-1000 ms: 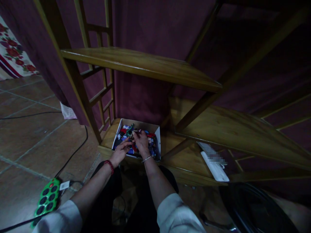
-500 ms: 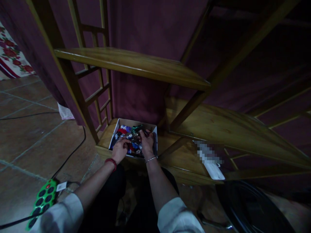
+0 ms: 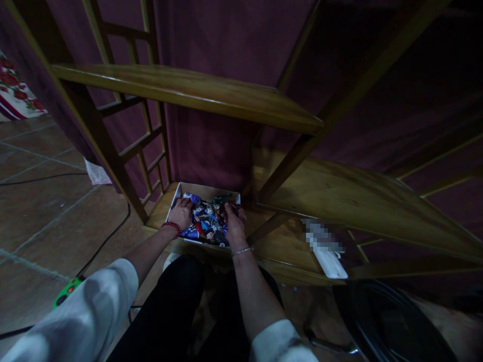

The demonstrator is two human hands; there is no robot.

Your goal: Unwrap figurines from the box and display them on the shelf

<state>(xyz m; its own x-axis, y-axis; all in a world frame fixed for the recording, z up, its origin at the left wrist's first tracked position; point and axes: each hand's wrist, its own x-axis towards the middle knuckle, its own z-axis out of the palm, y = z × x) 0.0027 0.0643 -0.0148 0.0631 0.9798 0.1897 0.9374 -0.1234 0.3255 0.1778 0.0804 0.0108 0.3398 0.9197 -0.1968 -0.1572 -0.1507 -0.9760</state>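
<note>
A shallow white-edged box (image 3: 204, 244) sits on the low wooden shelf, filled with small wrapped items (image 3: 206, 216) in blue, red, green and dark colours. At the box's left side, my left hand (image 3: 180, 213), with a red bead bracelet, reaches in; its fingertips are hidden at the items. My right hand (image 3: 234, 221), wearing a thin bracelet, is over the right side of the box. Its fingers curl at dark, shiny wrapped items, but what they hold is too dim to make out.
A wooden shelf board (image 3: 188, 90) juts out above the box, with lattice bars at the left. To the right lies a white object (image 3: 330, 259), partly pixelated. A green power strip (image 3: 68, 291) and cables are on the floor; a black round seat (image 3: 392, 322) stands lower right.
My left hand has moved left to the box's left side, uncovering items in the middle. My right hand has shifted slightly right, towards the box's right edge. The view has shifted a little.
</note>
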